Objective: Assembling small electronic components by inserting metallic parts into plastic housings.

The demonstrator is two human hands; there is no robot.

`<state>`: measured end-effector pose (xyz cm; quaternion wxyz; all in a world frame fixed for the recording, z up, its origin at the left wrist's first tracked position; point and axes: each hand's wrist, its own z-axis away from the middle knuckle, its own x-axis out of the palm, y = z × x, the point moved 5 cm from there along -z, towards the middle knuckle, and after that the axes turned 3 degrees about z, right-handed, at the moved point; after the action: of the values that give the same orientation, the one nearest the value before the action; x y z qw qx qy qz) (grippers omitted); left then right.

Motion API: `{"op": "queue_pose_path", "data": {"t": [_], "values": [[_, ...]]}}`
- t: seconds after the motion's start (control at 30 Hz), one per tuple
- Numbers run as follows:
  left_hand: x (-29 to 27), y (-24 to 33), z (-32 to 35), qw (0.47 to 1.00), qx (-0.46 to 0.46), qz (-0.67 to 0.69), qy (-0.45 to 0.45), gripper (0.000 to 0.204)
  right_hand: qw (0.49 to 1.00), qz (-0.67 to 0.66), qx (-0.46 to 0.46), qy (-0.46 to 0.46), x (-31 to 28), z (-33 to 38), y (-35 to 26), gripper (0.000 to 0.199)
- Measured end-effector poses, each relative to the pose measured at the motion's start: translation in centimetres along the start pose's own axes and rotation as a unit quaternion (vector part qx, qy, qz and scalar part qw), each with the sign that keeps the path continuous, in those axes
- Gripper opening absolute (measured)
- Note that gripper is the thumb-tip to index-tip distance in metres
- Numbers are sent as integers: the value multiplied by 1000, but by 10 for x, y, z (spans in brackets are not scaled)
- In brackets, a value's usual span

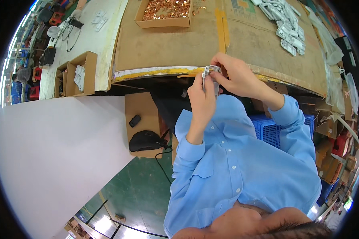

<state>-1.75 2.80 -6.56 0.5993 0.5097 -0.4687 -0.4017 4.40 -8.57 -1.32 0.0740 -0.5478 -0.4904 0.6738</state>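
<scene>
Just off the near edge of the cardboard-covered table, my left hand (pixel 202 97) is closed on a small whitish plastic casing (pixel 212 69), thumb and fingers along its left side. My right hand (pixel 241 79) grips the same casing from the right, its thumb pressed on the upper part and its index finger curled behind. Whatever small piece may lie under the right fingertips is hidden. Beyond my hands stands a shallow cardboard box (pixel 163 24) of loose copper-coloured metal pieces. A pile of similar whitish casings (pixel 289 34) lies at the far right of the table.
Yellow tape (pixel 222 30) runs across the cardboard. To the left, a white table carries a cardboard box (pixel 89 73) with pale parts, cables and another person's hand (pixel 76 13). A blue crate (pixel 269 130) is below the table at right; a black bag (pixel 145 141) lies on cardboard lower left.
</scene>
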Motion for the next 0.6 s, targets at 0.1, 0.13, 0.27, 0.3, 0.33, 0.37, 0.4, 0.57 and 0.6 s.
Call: {"op": "queue_pose_path", "data": {"t": [0.1,0.13,0.27,0.3,0.33,0.37,0.4,0.57,0.6], "values": [[-1,8,3,998,5,-67,2,26,1000,-12,-7,-1,2,0,-1,18],[-1,10,4,997,13,-71,9,27,1000,-14,-13,-2,3,0,-2,17],[-2,11,4,995,38,-90,18,26,1000,-23,-14,-5,3,-2,0,16],[-3,10,4,995,35,-89,16,26,999,-33,-6,-7,4,-3,1,16],[-3,7,3,997,18,-71,9,26,999,-42,2,-9,4,-4,3,16],[-3,3,2,999,0,-53,2,26,999,-43,6,-10,6,-3,6,16],[-2,2,2,999,1,-53,1,26,998,-66,0,-7,6,-3,7,14],[1,5,3,995,39,-87,-1,23,993,-118,17,-19,4,-7,12,12],[2,4,2,996,38,-87,-1,23,993,-111,29,-22,5,-7,13,14]]}}
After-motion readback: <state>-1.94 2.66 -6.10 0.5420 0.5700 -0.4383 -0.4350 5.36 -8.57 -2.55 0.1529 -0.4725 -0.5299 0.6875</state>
